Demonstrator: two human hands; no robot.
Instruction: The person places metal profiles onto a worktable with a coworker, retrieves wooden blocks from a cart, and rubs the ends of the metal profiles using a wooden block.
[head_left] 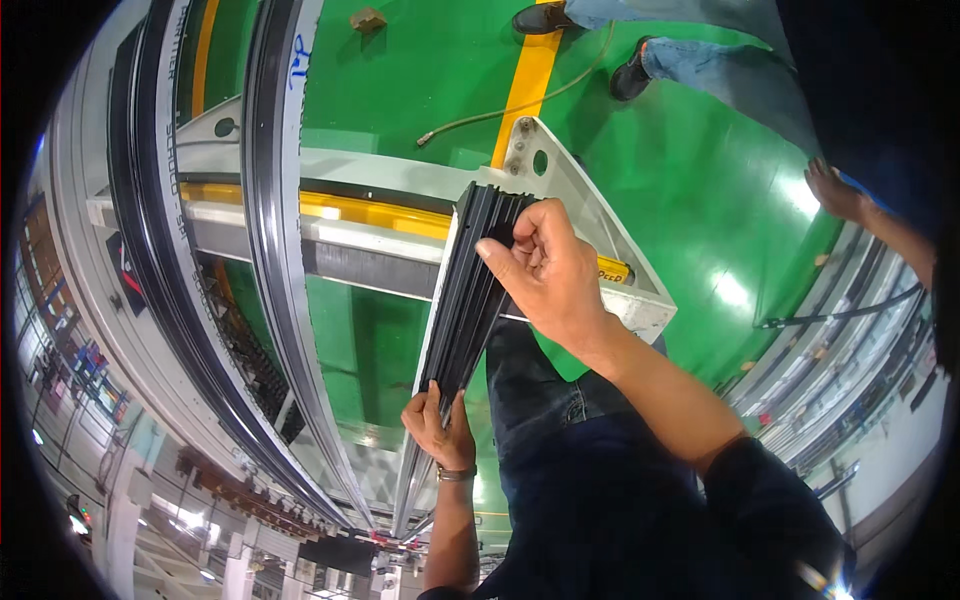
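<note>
A long black, ribbed window-frame profile (465,300) with a pale side edge lies lengthwise in front of me, its cut end at the far side. My left hand (442,430), with a watch at the wrist, grips its nearer stretch, fingers on one edge and thumb on the other. Close to the far end is my right hand (550,275), fingers curled in and thumb reaching over the ribs. Whatever those curled fingers may hold is hidden or too small to make out. Beneath the profile runs a pale metal rack crossbar (370,255).
More long profiles (275,200) stand on the rack at left. A triangular white bracket (600,230) ends the rack at right. A hose (500,118) and a small brown block (368,20) lie on the green floor (700,170). Another person's hand (838,190) shows at right.
</note>
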